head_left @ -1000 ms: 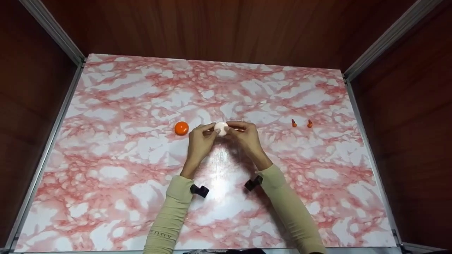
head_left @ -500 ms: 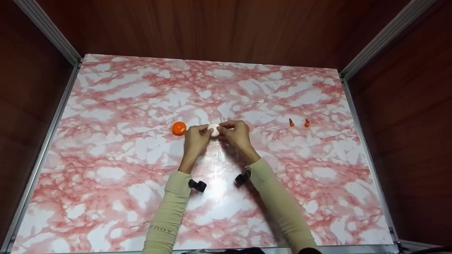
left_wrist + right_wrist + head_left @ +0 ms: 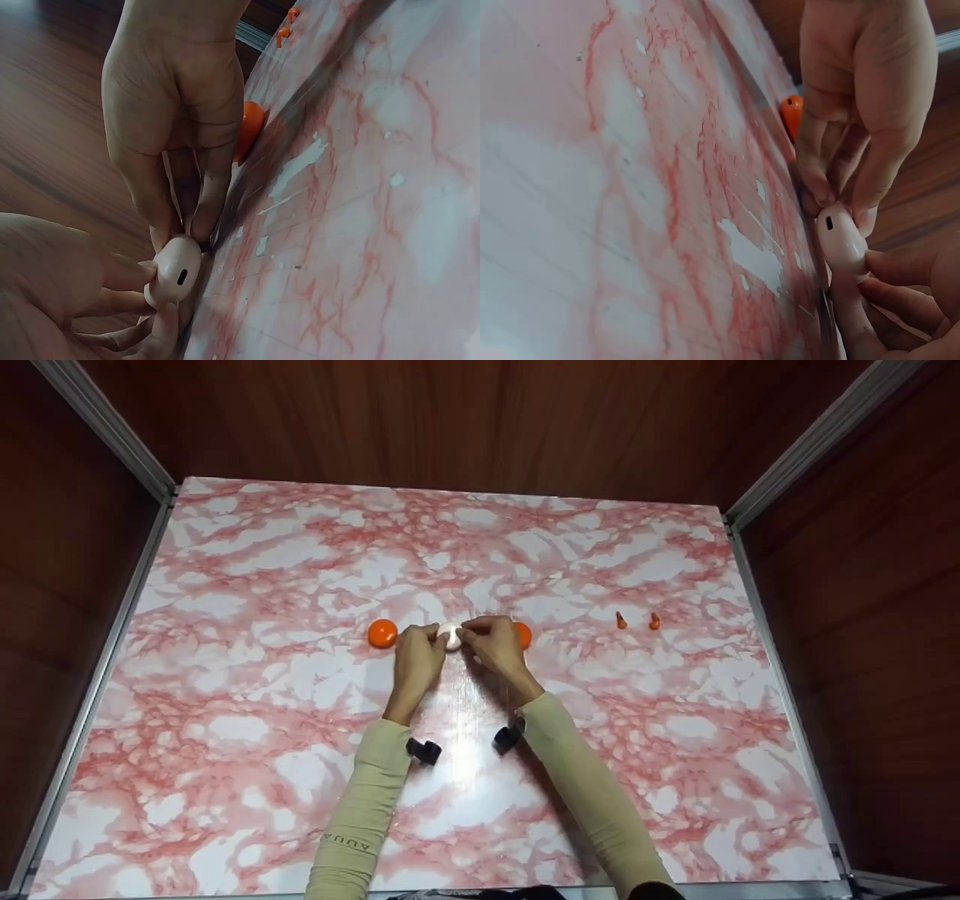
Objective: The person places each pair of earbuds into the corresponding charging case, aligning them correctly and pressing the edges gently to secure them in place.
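Observation:
A small white earbud case with a dark port slot lies between both hands near the middle of the table. My left hand pinches its left side with thumb and fingers. From the other side, my right hand pinches it too. In the left wrist view the white case is close against the tabletop; whether it touches cannot be told. Just left of my left hand sits a glossy orange round case. A second orange case shows partly behind my right hand.
Two small orange earbuds lie apart on the right side of the red-and-white marbled table. Dark wood panels with metal edge rails enclose the back and sides.
Both hands have shifted left with the white case, towards the left orange case. The right orange case, hidden by my right hand before, now shows. The earbuds stay put.

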A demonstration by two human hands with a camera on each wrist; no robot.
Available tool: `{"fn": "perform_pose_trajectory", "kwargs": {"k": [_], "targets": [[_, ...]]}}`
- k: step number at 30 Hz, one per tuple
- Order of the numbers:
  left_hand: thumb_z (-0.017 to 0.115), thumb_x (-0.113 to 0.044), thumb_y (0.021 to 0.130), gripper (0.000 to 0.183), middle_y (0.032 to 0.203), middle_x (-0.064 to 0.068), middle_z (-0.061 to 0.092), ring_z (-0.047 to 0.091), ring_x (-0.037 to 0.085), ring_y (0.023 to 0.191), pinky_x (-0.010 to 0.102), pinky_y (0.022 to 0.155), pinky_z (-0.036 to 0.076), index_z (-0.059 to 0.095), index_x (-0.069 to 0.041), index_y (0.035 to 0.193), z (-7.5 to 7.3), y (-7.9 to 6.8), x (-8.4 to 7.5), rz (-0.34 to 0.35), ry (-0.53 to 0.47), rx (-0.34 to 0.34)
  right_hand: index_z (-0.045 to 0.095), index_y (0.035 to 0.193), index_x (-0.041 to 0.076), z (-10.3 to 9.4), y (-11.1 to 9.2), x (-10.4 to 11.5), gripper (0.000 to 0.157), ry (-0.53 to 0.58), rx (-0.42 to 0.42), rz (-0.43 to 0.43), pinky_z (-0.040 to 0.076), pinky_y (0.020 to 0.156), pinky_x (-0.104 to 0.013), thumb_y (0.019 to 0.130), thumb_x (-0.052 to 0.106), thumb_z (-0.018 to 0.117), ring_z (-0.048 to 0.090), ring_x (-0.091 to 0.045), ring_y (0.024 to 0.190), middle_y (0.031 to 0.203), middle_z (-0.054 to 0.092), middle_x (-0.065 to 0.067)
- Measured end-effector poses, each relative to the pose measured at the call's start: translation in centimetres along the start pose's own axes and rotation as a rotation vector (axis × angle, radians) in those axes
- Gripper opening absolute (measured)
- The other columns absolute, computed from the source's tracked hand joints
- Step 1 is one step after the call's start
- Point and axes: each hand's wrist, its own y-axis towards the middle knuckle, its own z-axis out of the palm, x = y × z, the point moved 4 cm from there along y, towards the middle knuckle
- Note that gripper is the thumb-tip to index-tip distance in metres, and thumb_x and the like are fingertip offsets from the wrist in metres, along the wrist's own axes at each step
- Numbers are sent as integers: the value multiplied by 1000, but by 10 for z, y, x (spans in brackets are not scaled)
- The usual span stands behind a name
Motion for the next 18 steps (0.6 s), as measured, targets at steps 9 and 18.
{"fn": "perform_pose_trajectory", "kwargs": {"k": [9,18], "targets": [[73,-12,97,18,106,21,79,74,34,98,48,88,59,83,0,106,-1,1,0,0,39,7,81,106,-4,3,1,-1,17,-19,3,-29,56,63,-18,96,8,75,69,-12,71,97,80,-22],[73,-13,97,21,106,25,77,71,40,106,51,95,58,81,3,108,0,0,2,-3,71,-8,81,104,-5,5,0,0,16,-40,-6,-49,55,64,-18,95,7,75,67,-9,71,96,80,-22]]}}
